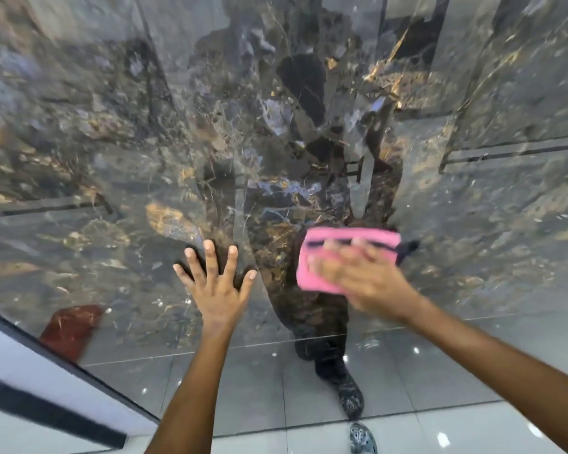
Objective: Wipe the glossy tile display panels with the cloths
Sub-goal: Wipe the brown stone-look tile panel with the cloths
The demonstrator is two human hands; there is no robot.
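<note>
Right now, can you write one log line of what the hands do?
left hand flat on panel | right hand presses pink cloth | wiping underway

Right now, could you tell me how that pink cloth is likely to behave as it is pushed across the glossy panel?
The pink cloth is probably soft and floppy: it lies flat under the right hand. It looks light and should slide easily, since the dark marbled panel is mirror-glossy. A dark corner pokes out, so it may bunch or unfold.

Grey tiled floor (473,430); patterned shoe (362,439) near bottom edge; white black-striped surface (30,388) lower left.
</note>
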